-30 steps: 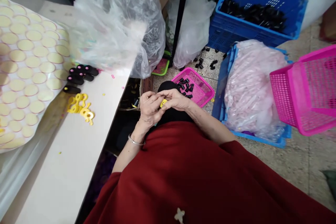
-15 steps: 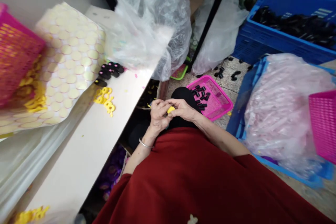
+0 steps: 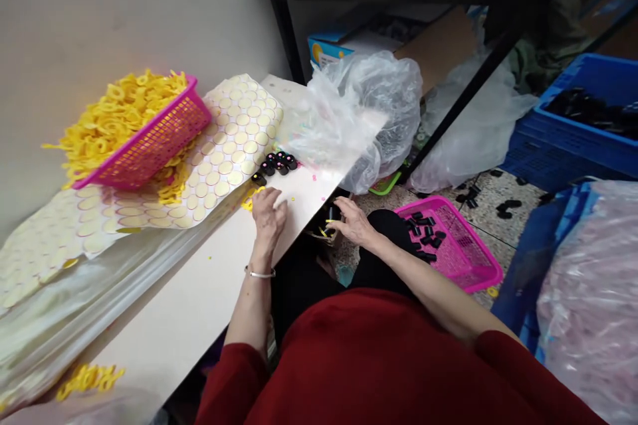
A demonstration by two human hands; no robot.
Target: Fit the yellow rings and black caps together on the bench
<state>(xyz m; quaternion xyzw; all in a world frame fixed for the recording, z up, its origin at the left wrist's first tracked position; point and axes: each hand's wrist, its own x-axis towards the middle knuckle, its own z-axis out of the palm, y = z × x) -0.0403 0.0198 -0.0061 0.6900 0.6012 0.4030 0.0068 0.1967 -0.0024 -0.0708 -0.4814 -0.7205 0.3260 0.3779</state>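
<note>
My left hand (image 3: 268, 212) lies palm down on the white table (image 3: 199, 292), its fingers loosely bent over a small heap of yellow plastic rings (image 3: 248, 200). Just beyond them sit several black clips (image 3: 274, 164). My right hand (image 3: 351, 223) reaches past the table's edge with fingers stretched toward a dark box (image 3: 323, 231) of mixed yellow and black parts under the table. Neither hand visibly grips anything. A silver bangle is on my left wrist.
A pink basket (image 3: 149, 143) heaped with yellow rings rests on a sheet of round stickers (image 3: 226, 146) by the wall. Clear plastic bags (image 3: 369, 106) crowd the table's far end. On the floor are a pink basket (image 3: 461, 265) of black clips, a blue crate (image 3: 558, 146) and a bagged load (image 3: 593, 292).
My hands, which were pinched together on a yellow piece over my lap, have parted: the left went to the table, the right toward the box. The view swung up and left.
</note>
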